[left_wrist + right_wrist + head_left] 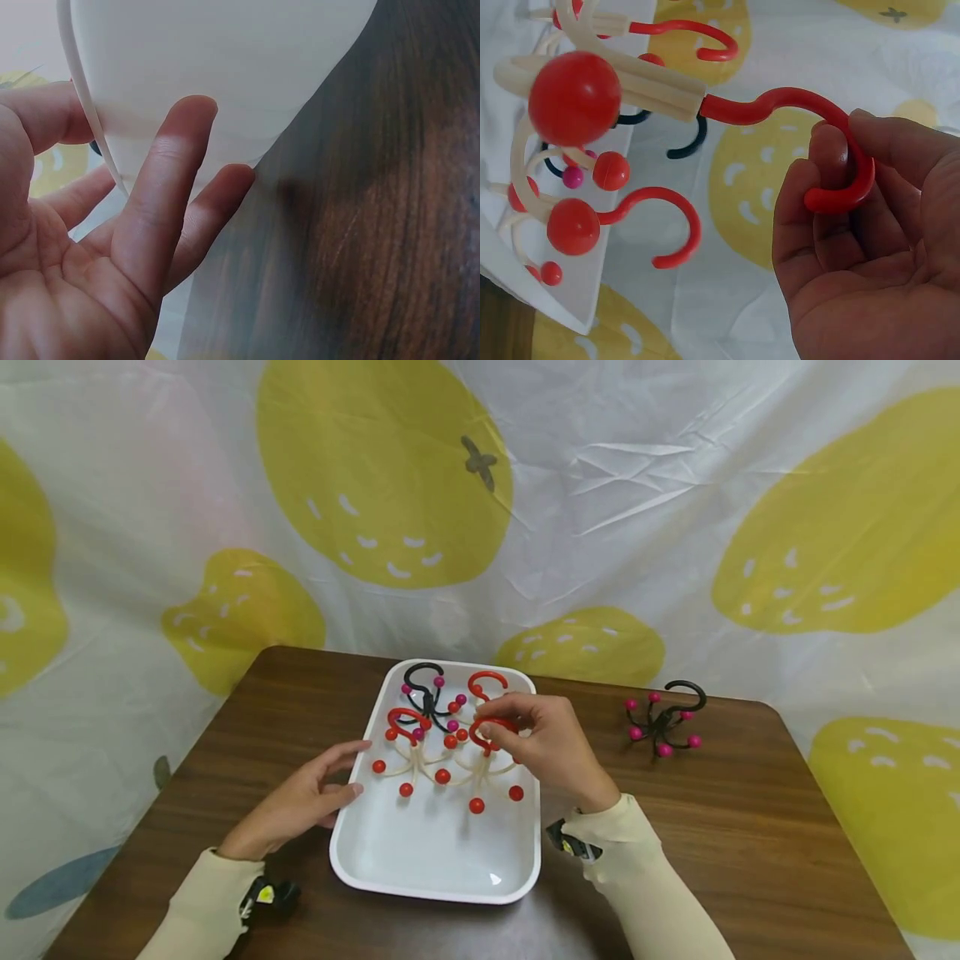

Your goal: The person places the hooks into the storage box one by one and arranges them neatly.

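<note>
Left hand [307,789]: fingers loosely extended, touching and apparently steadying the white tray [435,852]. Right hand [551,747]: gripping a red-and-cream massager [664,94] over the tray, seemingly positioning it; next move probably calling for untangled prongs. Black massager [663,722]: lying apart on the bench [712,827].

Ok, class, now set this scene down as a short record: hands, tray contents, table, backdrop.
Left hand: touches the left side of the white tray
Right hand: holds a cream-legged piece by its red hook
Tray: two other cream-legged pieces, one black piece
Table: second black piece with pink balls, right of tray
Backdrop: cloth printed with yellow fruit
</note>
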Available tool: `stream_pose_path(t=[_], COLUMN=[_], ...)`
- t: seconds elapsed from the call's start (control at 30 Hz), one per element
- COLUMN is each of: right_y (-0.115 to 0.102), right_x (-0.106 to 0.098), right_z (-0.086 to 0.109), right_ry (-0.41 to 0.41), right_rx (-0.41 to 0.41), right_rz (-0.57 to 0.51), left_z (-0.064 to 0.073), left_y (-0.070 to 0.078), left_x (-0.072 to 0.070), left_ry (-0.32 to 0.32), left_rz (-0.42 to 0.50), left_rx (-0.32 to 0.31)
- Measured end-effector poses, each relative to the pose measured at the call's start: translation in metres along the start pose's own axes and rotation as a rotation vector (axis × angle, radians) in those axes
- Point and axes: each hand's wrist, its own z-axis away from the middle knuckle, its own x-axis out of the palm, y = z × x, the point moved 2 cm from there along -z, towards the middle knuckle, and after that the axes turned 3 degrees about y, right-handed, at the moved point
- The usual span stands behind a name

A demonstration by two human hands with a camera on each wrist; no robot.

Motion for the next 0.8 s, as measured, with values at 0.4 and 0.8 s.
stream_pose_path(t=[0.4, 0.8], right_y=[0.017, 0.036], right_x=[0.011, 0.017], right_z=[-0.001, 0.001], right_ry=[-0.071, -0.097], right_rx=[0.058, 0.086], right_rz=[0.029, 0.032], left_z=[0.0, -0.001], left_y=[0.0, 0.002], left_x=[0.0, 0.002], left_ry=[0.007, 0.01], left_rz=[-0.014, -0.026], left_rx=[-0.022, -0.014])
